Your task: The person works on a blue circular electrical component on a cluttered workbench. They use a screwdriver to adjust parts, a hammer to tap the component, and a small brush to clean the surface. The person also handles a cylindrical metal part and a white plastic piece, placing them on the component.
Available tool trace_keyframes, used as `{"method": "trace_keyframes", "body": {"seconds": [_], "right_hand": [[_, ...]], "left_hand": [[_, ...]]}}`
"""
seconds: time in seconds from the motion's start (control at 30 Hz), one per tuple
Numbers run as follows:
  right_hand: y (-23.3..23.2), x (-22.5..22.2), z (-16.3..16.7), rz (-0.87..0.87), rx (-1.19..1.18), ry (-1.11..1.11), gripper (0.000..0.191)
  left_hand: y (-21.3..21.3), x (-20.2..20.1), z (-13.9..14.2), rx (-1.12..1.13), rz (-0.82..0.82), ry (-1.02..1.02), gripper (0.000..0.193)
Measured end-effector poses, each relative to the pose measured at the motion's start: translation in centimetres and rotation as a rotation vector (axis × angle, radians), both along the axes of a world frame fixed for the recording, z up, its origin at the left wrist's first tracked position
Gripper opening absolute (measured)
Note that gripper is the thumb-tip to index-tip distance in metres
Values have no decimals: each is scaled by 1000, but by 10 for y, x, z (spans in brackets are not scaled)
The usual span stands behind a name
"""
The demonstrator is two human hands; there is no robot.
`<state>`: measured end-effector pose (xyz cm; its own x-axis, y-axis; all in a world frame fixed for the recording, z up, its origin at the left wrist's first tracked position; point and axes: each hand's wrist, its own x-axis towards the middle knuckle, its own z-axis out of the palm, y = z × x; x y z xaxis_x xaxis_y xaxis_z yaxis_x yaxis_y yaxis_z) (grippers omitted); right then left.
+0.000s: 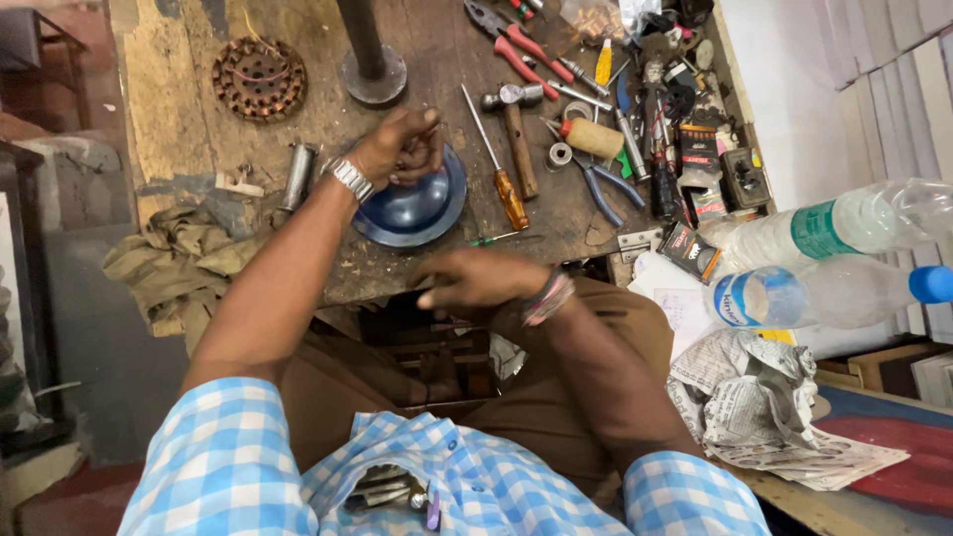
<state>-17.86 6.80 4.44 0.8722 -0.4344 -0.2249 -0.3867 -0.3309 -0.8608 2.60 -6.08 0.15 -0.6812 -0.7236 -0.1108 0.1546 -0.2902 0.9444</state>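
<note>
My left hand (pixel 402 147) rests with curled fingers on top of a round blue metal dome cover (pixel 415 208) lying on the worn wooden workbench (pixel 189 109). The fingers seem pinched on something small, too small to identify. My right hand (pixel 475 280) hovers lower, at the bench's near edge above my lap, fingers loosely bent, nothing visible in it. A metal watch is on my left wrist and thread bands on my right wrist.
A copper-wound stator (pixel 259 77) and a steel post (pixel 372 60) stand at the back. Right of the dome lie a screwdriver (pixel 501 169), hammer (pixel 516 124), pliers (pixel 521 45) and several small tools. Plastic bottles (pixel 824 263) and crumpled newspaper (pixel 754 397) sit right; a rag (pixel 174 263) hangs left.
</note>
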Motion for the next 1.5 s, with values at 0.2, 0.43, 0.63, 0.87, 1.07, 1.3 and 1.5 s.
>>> {"method": "trace_keyframes", "body": {"seconds": [0.2,0.43,0.63,0.87,1.07,1.3,1.5], "right_hand": [[-48,-53,-2,-692,-552,611,37],[-90,-46,-75,-908,-844,503,58],[-89,-43,-89,-925,-778,496,90],[-87,-43,-85,-932,-875,460,96],[-98,-45,-82,-1050,-847,375,70],[-64,-48,-56,-1393,-60,-292,54],[-29,-61,-41,-1461,272,-648,34]], "left_hand": [[-4,4,-12,15,-21,1,62],[34,27,-17,-413,337,-83,59],[59,41,-30,-1003,558,-892,85],[40,22,-58,-957,537,-1059,86],[56,20,-62,-954,706,-1003,80],[58,3,-62,-786,951,-1033,78],[58,4,-69,-643,1076,-908,72]]}}
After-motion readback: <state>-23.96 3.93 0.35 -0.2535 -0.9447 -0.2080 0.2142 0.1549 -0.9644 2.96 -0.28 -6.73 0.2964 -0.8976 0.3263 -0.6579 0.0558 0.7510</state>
